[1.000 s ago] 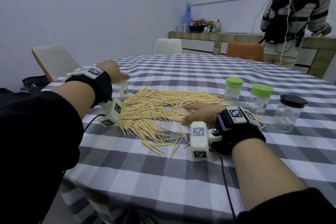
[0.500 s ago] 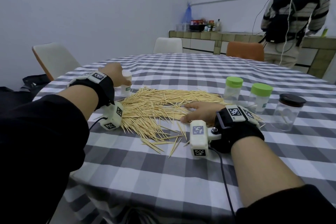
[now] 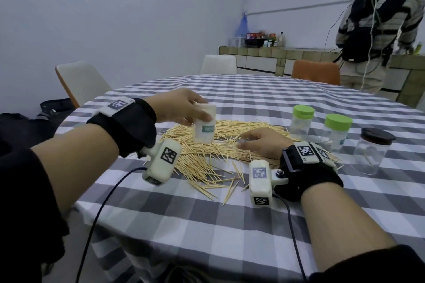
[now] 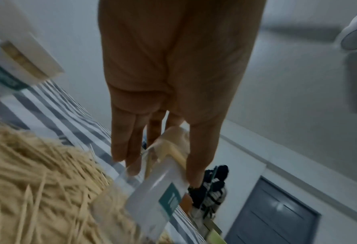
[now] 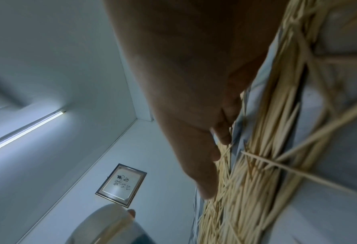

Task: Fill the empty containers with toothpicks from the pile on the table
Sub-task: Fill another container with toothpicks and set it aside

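The left hand (image 3: pixel 177 105) grips a small white-capped container (image 3: pixel 204 125) by its top, fingers curled round the cap, and holds it upright above the toothpick pile (image 3: pixel 220 145). The right hand (image 3: pixel 262 142) rests palm-down on the pile, fingers lightly bent. The pile lies on a grey-and-white checked tablecloth (image 3: pixel 207 225). Right of the pile stand two green-lidded containers (image 3: pixel 303 119) (image 3: pixel 337 131) and, further right, a clear jar with a dark lid (image 3: pixel 372 151). Both wrists carry black straps with tagged white camera units.
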